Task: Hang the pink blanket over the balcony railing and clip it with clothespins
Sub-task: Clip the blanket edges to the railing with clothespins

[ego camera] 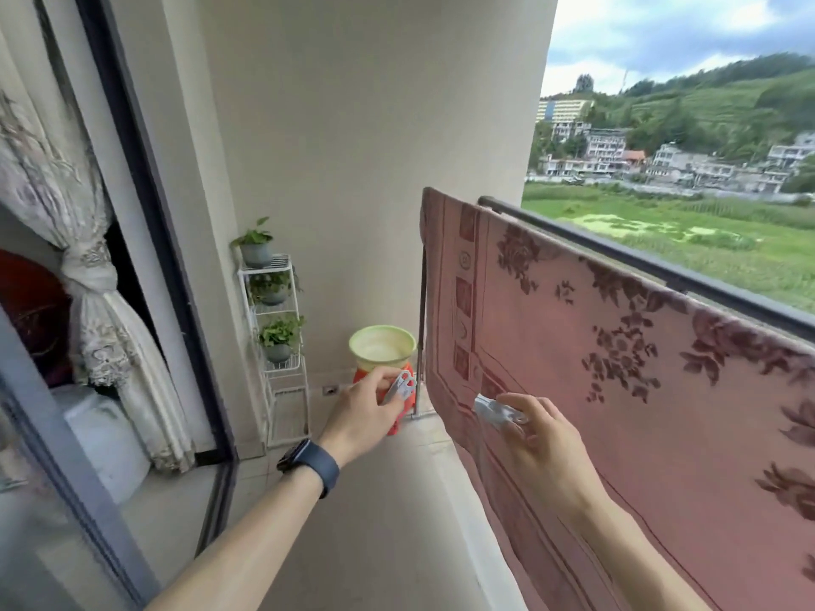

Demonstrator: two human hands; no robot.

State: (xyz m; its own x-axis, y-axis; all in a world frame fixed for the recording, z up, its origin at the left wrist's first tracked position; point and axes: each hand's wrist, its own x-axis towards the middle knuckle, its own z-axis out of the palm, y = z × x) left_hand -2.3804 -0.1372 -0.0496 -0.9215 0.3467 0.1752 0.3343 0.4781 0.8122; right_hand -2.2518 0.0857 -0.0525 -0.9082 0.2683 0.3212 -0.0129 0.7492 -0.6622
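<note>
The pink blanket (pixel 608 368) with dark flower patterns hangs draped over the dark balcony railing (pixel 617 251) on the right. My left hand (pixel 366 412), with a dark watch on its wrist, holds a pale clothespin (pixel 400 388) between its fingers, to the left of the blanket's edge. My right hand (pixel 540 443) pinches another pale clothespin (pixel 496 412) in front of the blanket's lower left part. No clothespin shows on the railing.
A green basin (pixel 383 346) sits on a red stool (pixel 399 418) in the far corner. A white wire plant rack (pixel 282 341) with potted plants stands against the wall. A sliding glass door (pixel 145 240) and curtain line the left side.
</note>
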